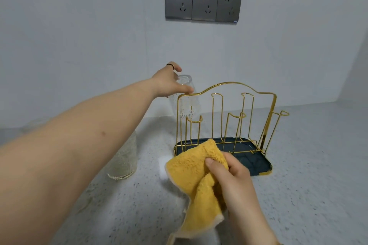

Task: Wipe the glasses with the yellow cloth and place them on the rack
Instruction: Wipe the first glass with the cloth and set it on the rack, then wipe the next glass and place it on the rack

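My left hand (169, 81) reaches far forward and grips the base of a clear ribbed glass (187, 101), held upside down at the back left corner of the gold wire rack (225, 121). The glass's rim hangs around the top of a rear left peg. The rack stands on a dark tray (258, 163) and its other pegs are bare. My right hand (233, 179) is closed on the yellow cloth (195, 173), which hangs in front of the tray. Another ribbed glass (125, 157) stands upside down on the counter, partly behind my left forearm.
More clear glassware (35, 123) shows dimly at the far left behind my left arm. The speckled counter (308, 195) meets a pale wall, which carries three grey sockets (203, 3).
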`<state>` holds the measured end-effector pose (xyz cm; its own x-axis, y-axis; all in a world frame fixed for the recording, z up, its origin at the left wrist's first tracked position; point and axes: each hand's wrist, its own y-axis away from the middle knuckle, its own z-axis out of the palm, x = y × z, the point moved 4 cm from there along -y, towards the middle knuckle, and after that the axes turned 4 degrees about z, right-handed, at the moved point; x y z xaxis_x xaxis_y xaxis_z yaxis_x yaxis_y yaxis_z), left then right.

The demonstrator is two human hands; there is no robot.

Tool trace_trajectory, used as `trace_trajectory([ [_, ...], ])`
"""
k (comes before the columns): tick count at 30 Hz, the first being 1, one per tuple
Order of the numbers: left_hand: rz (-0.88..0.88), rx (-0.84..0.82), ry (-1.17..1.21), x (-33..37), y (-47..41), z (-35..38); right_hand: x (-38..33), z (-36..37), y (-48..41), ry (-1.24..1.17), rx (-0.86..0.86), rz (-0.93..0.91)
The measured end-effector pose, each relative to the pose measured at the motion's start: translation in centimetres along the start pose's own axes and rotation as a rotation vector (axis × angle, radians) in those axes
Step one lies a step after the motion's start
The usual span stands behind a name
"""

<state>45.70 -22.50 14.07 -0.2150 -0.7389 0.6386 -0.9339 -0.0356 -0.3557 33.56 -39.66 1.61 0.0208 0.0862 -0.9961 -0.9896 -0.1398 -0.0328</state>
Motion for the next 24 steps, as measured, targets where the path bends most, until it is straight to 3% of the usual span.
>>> trace_trajectory([
  [6,0.035,-0.255,-0.105,-0.4,-0.1,2.3,0.1,0.6,0.1,0.050,-0.024,-0.026],
  [16,-0.065,-0.382,0.003,-1.7,0.1,1.5,0.3,0.3,0.0,0.050,0.026,-0.038],
  [19,-0.084,-0.307,0.058,-1.9,0.7,0.4,0.2,0.3,0.0,0.056,0.019,-0.034],
  [24,-0.023,0.019,0.124,-2.0,4.1,-2.3,-0.2,0.5,0.3,0.079,0.007,-0.039],
])
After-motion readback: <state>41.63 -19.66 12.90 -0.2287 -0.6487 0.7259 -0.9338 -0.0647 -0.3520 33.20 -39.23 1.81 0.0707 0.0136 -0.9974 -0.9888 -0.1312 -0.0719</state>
